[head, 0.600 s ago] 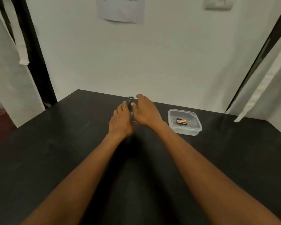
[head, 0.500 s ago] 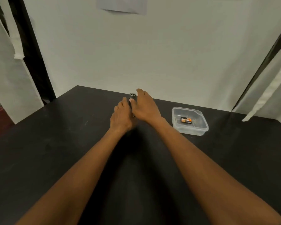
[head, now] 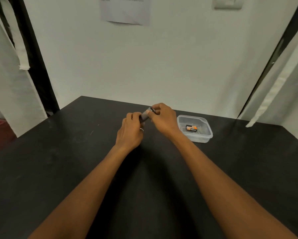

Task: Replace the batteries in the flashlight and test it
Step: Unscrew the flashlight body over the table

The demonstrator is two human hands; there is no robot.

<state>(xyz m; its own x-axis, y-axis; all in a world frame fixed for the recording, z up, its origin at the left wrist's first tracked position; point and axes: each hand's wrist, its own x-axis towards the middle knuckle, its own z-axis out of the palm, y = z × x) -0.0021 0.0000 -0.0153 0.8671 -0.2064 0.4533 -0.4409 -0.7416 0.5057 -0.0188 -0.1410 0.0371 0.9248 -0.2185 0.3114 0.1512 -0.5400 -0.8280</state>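
Barely started: left hand (head: 129, 131) fingers curl round flashlight (head: 143, 117) body, right hand (head: 164, 120) fingers pinch its end, probably unscrewing; batteries (head: 191, 128) sit in tub (head: 204, 138) right of fingers on desk (head: 72, 152), swap and test remain.

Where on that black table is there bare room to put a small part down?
Bare table lies left of the left hand, and right of the plastic tub. Tightest: between the right hand and that tub of batteries. Both hands grip the flashlight.
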